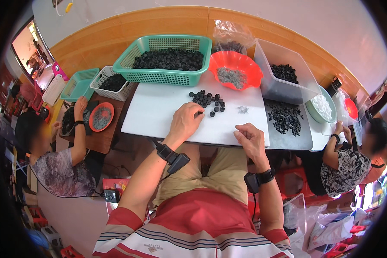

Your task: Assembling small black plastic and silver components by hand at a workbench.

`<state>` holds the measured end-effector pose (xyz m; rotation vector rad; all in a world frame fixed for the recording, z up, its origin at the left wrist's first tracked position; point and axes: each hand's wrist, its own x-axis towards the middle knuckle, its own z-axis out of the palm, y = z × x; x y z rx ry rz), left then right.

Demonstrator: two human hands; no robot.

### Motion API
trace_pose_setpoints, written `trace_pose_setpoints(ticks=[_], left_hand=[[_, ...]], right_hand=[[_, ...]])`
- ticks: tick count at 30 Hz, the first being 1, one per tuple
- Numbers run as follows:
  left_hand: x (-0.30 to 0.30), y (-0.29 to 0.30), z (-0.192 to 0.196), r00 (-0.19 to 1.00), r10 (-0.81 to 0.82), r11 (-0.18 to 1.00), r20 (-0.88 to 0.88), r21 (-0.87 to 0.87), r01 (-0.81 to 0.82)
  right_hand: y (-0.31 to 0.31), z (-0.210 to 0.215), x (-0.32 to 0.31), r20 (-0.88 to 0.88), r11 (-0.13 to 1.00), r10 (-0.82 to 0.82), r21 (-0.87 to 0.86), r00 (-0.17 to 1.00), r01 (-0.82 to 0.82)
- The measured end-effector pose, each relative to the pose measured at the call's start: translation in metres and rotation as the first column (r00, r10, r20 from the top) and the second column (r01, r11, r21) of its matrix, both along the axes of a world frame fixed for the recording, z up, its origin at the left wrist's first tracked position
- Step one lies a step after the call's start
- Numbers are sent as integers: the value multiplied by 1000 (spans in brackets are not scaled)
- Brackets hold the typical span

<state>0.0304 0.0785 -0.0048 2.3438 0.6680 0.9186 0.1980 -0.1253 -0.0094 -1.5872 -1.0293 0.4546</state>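
Observation:
My left hand [185,121] rests on the white board [159,112], fingers curled, its fingertips touching a small black part at the near edge of a loose cluster of black round parts [207,99]. My right hand [249,136] sits at the board's front right edge with fingers pinched together; whether it holds something is hidden. A tiny heap of thin metal pieces [243,109] lies just beyond the right hand. Both wrists carry black strapped devices.
A green basket [163,75] full of black parts stands behind the board, a red bowl [235,69] of metal pieces beside it, a clear bin [284,81] to the right. More black parts [284,117] lie on a grey sheet. Two other people work at either side.

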Motion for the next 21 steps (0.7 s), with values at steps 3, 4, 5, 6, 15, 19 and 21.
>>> trace_pose_setpoints(ticks=[3, 4, 5, 6, 15, 19, 21], left_hand=[[0, 0, 0, 1000, -3, 1000, -7, -5, 3], [-1, 0, 1, 1000, -2, 1000, -5, -6, 2], [-1, -2, 1, 1000, -5, 1000, -7, -10, 5], [-1, -2, 2, 1000, -8, 1000, -8, -13, 8], [-4, 1, 1, 1000, -24, 1000, -4, -20, 24], [-2, 3, -1, 1000, -27, 999, 11, -21, 27], [-2, 3, 0, 999, -37, 999, 23, -38, 38]], right_hand=[[0, -1, -1, -18, 999, 9, 41, 1000, -8], [0, -1, -2, -16, 1000, -7, 12, 1000, 7], [0, -1, -3, -13, 1000, -23, -17, 1000, 22], [0, 0, -3, -9, 1000, -22, -17, 1000, 22], [33, 30, -14, 324, 995, -51, -60, 945, 74], [76, 42, -19, 440, 999, -28, -23, 897, 43], [95, 41, -16, 474, 997, 21, -75, 880, 17]])
